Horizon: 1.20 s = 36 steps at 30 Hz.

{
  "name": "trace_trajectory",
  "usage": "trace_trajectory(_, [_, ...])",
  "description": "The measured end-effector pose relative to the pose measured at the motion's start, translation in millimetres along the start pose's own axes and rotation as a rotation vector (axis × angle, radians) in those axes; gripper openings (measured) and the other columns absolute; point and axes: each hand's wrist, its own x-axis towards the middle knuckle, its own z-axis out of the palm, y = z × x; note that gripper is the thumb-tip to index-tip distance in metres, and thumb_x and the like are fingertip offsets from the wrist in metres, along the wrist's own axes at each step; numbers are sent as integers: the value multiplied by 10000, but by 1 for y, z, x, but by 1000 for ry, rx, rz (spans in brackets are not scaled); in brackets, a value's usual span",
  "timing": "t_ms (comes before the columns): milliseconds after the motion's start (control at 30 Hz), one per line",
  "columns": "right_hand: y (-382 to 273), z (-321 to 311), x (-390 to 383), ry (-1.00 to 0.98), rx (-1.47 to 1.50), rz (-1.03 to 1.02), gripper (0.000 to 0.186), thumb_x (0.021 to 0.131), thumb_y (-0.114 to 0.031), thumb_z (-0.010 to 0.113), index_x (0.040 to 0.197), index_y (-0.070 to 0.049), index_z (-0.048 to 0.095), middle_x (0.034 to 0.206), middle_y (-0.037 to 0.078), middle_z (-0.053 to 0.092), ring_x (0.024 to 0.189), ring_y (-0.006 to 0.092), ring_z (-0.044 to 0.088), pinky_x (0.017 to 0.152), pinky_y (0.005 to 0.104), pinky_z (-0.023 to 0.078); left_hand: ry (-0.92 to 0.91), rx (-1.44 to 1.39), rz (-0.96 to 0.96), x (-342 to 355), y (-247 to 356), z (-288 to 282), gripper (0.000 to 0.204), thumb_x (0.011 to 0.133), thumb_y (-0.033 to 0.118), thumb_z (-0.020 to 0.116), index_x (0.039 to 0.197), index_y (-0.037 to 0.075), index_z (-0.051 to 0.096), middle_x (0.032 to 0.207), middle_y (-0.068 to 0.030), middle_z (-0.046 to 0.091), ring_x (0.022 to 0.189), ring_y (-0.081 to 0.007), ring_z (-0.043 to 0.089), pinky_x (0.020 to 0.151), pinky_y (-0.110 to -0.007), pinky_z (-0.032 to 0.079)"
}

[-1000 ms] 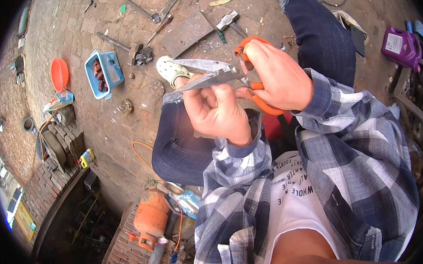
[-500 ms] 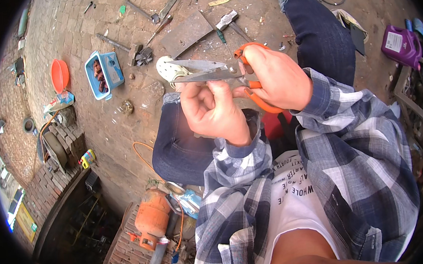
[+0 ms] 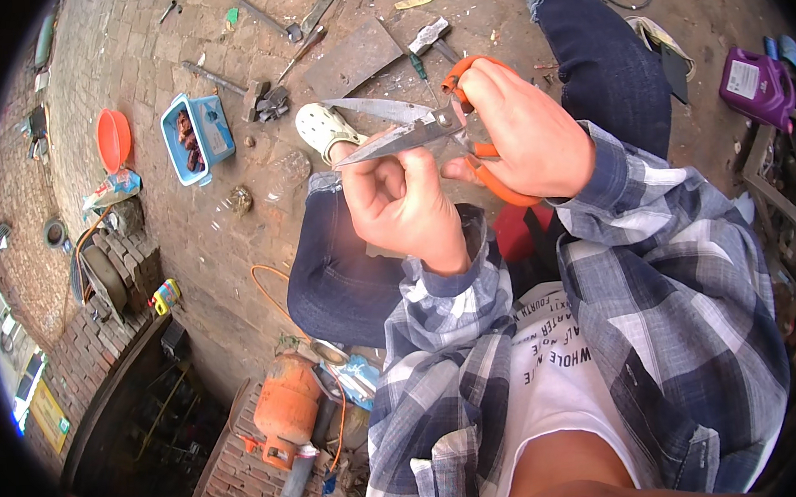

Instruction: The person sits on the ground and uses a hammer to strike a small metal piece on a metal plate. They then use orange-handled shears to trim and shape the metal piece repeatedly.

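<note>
A pair of large scissors (image 3: 422, 133) with grey metal blades and orange handles is in front of me, its blades spread apart and pointing left. My right hand (image 3: 538, 142) is closed round the orange handles. Along the lower blade, my left hand (image 3: 403, 209) has its fingers curled, with the thumb just under the metal and a fingertip showing above it. The blade partly covers these fingers. Past the blade tips is a pale clog with holes (image 3: 320, 129) on my foot.
On the ground ahead lie a flat metal plate (image 3: 353, 65), a hammer (image 3: 427, 36) and a green-handled screwdriver (image 3: 417, 66). To the left are a blue plastic basket (image 3: 214, 130) and a red bowl (image 3: 114, 141). An orange gas cylinder (image 3: 286, 402) stands lower left, a purple jug (image 3: 756, 85) far right.
The scissor blades have spread wider apart. My right hand has shifted slightly up and right with the handles. The left hand remains by the lower blade.
</note>
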Motion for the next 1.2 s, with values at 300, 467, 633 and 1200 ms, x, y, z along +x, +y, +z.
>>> trace_trajectory(300, [1,2,-2,-11,-23,33,560,724,-341,783,994,12,442,911,165,487,831,373,508,732,415,429,-41,143,90,4,-1,-4,165,780,-143,580,916,-49,590,749,35,522,564,18,378,503,-143,272])
trace_trajectory(467, [-1,3,-3,-25,-19,51,550,724,-311,788,1009,14,447,927,172,511,832,386,538,713,425,449,12,139,125,4,2,1,94,806,-80,652,856,-28,592,636,85,393,568,4,288,517,-160,234])
trace_trajectory(633, [0,4,-6,-42,-6,86,566,717,-308,793,1028,21,452,949,180,527,841,392,555,715,430,460,5,166,149,4,-1,0,90,808,-74,653,843,-24,586,627,86,379,565,1,286,517,-160,236])
trace_trajectory(1200, [0,3,-6,-29,1,35,581,738,-327,781,1050,15,431,906,164,517,803,385,542,690,424,451,-91,207,181,8,-6,-8,136,817,-101,594,941,-45,587,701,63,464,555,19,326,504,-149,232])
